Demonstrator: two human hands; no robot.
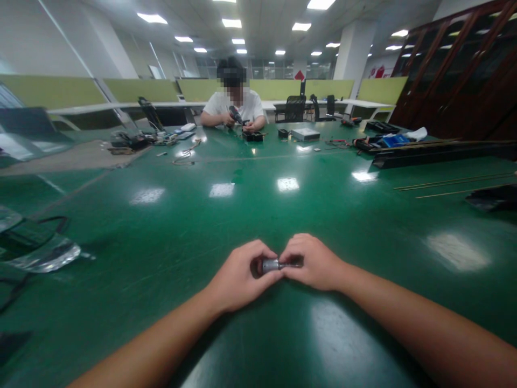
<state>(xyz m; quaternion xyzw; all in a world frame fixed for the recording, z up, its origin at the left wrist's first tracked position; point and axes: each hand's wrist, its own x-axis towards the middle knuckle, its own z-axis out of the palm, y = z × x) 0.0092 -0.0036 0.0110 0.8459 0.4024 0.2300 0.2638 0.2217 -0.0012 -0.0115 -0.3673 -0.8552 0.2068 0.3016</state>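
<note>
A small silver metal cylinder with a thin shaft (270,264), much like a small motor, lies between my two hands just above or on the green table. My left hand (246,277) is closed round the cylinder's left end, thumb below and fingers above. At the other end, my right hand (313,262) has its thumb and fingers closed on the thin shaft side. The fingertips of both hands nearly meet at the middle. Whether the shaft belongs to the cylinder or is a separate piece, I cannot tell.
Across the green table (181,215) a person (238,108) in a white shirt holds a power drill (235,114) over a black part. Clear plastic packaging (44,253) lies at left. Black channels (428,153) and thin brass-coloured rods (452,182) lie at right. A grey box (306,134) stands farther back.
</note>
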